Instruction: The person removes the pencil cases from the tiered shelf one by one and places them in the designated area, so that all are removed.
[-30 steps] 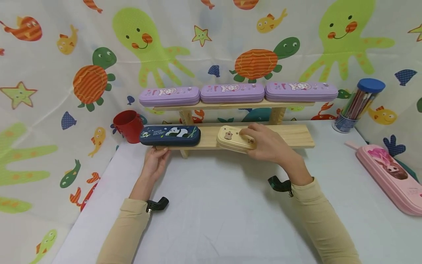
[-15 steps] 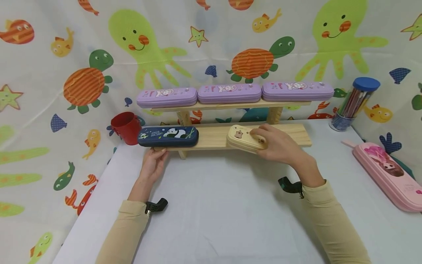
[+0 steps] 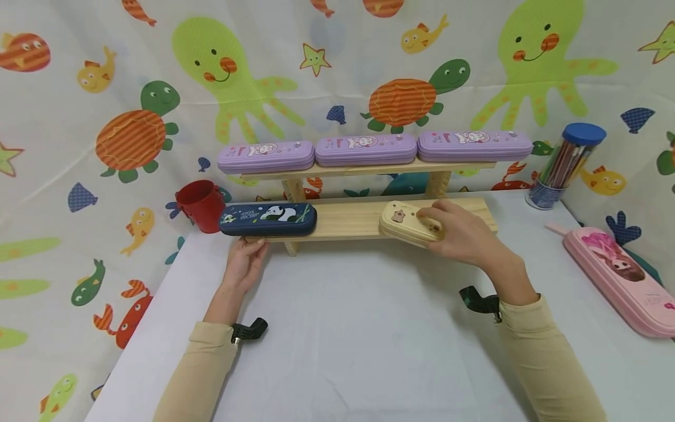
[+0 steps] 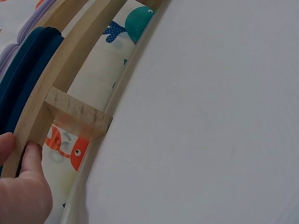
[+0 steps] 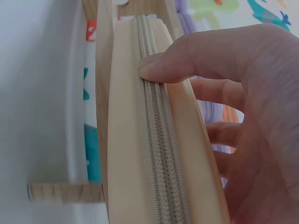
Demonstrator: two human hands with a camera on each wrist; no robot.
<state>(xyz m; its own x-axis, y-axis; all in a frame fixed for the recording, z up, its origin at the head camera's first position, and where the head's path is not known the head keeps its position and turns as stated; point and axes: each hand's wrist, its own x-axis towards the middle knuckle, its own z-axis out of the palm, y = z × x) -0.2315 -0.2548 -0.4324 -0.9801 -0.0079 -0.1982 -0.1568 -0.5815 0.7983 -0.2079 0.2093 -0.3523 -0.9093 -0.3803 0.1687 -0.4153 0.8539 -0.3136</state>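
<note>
A cream pencil case point(image 3: 401, 225) with a bear print lies slanted over the lower wooden shelf point(image 3: 348, 219). My right hand point(image 3: 464, 234) grips it, the thumb on the zipper side point(image 5: 161, 154) and the fingers over the top. At the lower shelf's left end my left hand point(image 3: 245, 264) holds the board's edge from the front, just under a navy panda pencil case point(image 3: 268, 219). In the left wrist view, fingertips point(image 4: 32, 156) touch the wooden board point(image 4: 70, 60) beside the blue case point(image 4: 28, 79).
Purple cases point(image 3: 265, 157) point(image 3: 365, 150) point(image 3: 474, 146) line the upper shelf point(image 3: 369, 170). A red bucket point(image 3: 200, 205) stands left of the shelf. At the right are a blue-lidded jar of pencils point(image 3: 564, 167) and a pink case point(image 3: 622, 281). A patterned cloth hangs behind.
My right hand has moved right along the lower shelf with the cream case, away from the navy case. My left hand keeps its place at the board. The head view has shifted slightly.
</note>
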